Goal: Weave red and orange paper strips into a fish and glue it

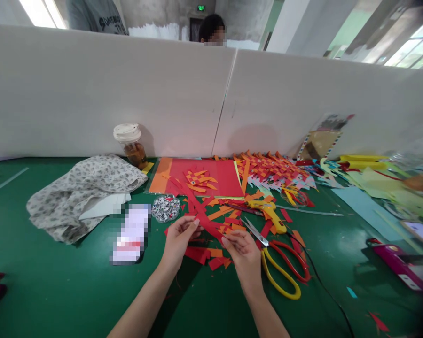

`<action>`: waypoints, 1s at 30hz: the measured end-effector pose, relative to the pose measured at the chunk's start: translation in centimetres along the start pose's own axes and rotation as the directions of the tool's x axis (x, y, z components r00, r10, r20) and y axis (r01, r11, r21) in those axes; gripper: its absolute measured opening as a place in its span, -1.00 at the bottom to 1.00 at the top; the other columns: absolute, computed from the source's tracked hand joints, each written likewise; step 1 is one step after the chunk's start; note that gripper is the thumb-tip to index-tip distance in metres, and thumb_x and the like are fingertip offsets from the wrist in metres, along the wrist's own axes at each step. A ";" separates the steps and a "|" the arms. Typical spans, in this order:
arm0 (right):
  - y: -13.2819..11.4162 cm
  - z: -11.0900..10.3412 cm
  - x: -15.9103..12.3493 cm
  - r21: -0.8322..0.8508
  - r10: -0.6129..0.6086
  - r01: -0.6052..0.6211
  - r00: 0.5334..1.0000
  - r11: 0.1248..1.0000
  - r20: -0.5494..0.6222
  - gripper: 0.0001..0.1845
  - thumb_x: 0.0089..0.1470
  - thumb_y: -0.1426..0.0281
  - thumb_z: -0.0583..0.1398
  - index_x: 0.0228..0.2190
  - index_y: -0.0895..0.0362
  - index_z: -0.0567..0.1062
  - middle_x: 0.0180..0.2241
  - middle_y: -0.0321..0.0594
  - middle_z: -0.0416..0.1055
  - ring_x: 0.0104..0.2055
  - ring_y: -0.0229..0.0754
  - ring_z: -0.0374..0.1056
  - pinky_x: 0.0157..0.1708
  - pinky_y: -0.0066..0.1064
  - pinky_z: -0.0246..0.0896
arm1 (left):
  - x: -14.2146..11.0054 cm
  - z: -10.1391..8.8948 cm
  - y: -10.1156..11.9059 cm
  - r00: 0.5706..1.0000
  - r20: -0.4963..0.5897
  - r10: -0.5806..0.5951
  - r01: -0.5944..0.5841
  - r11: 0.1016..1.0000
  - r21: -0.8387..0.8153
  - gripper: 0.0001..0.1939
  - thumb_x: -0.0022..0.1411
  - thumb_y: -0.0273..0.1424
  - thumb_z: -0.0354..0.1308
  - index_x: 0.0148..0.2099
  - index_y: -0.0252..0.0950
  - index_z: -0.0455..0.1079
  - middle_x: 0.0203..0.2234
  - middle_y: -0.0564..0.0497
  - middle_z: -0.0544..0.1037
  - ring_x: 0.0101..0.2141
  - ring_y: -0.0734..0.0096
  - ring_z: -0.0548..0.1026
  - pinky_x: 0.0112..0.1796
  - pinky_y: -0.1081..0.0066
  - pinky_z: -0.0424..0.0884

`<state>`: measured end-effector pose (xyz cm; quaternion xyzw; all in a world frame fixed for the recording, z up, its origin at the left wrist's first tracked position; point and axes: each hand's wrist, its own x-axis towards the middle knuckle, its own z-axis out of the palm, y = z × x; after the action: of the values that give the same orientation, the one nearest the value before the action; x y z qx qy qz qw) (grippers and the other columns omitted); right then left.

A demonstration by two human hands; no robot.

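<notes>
A long red paper strip (207, 224) slants between my two hands, above the green table. My left hand (181, 237) pinches it near its middle with thumb and fingers. My right hand (242, 251) grips its near end. Red and orange paper scraps (216, 253) lie under and around the hands. Beyond them, a small woven orange paper piece (199, 180) rests on red paper sheets (229, 176). Scissors (278, 265) with red and yellow handles lie just right of my right hand, blades parted. Behind them is a yellow glue gun (270, 213) with a black cord.
Left of the hands are a phone (132, 233), a round container of googly eyes (165, 208), a patterned cloth (88, 192) and a lidded cup (132, 145). Woven orange-red paper pieces (268, 169) crowd the back right. A white partition (127, 89) closes the far side; people are behind it.
</notes>
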<state>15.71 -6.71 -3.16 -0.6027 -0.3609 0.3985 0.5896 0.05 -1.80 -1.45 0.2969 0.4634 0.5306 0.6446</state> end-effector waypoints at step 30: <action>-0.7 0.1 -0.4 0.007 0.024 -0.024 0.995 1.000 0.092 -0.72 -0.22 0.18 0.33 -0.52 0.14 0.52 -0.57 -0.22 0.50 -0.51 -0.10 0.47 -0.44 -0.30 0.41 | 0.4 -0.9 0.7 0.995 -0.051 0.081 -0.081 0.997 0.002 -0.70 -0.10 -0.27 0.34 -0.33 -0.32 0.42 -0.55 0.10 0.53 -0.48 0.46 0.54 -0.39 0.51 0.48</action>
<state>15.50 -6.96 -2.45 -0.5857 -0.3787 0.4343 0.5700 -1.05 -1.34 -1.32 0.3017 0.4672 0.5636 0.6108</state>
